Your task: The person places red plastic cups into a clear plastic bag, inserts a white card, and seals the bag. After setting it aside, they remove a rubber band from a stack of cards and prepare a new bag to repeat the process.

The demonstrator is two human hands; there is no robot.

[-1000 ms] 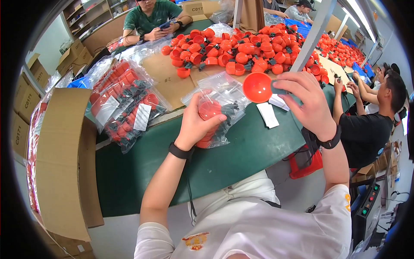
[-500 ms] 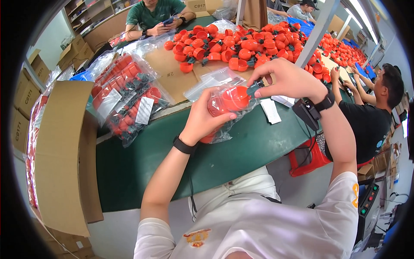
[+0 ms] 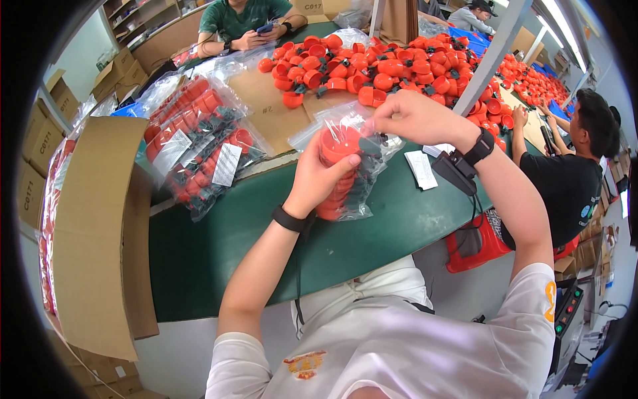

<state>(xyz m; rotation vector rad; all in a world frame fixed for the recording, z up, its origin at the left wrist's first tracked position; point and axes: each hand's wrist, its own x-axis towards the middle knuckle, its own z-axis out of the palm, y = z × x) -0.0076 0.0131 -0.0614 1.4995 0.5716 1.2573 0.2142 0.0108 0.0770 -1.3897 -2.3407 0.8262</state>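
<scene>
My left hand (image 3: 315, 176) is wrapped round a clear plastic bag (image 3: 374, 171) above the green table, its thumb lying across the front. Inside the bag a column of orange-red plastic cups (image 3: 339, 145) is nested, with dark fittings along its right side. The bag's mouth is toward the far side. My right hand (image 3: 417, 118) pinches near the bag's upper right edge; the fingertips are closed, and what they grip looks like the film of the bag.
Loose red cups (image 3: 392, 70) are heaped on cardboard at the back. Filled bags (image 3: 193, 133) lie left, beside an upright cardboard box (image 3: 93, 233). White paper slips (image 3: 421, 170) rest right of my hands. One co-worker (image 3: 565, 166) sits right, another (image 3: 242, 23) across the table.
The top cup has gone from my right fingers down onto the column in the bag. My right hand has shifted slightly left to the bag's edge, and my left hand now holds the column more upright.
</scene>
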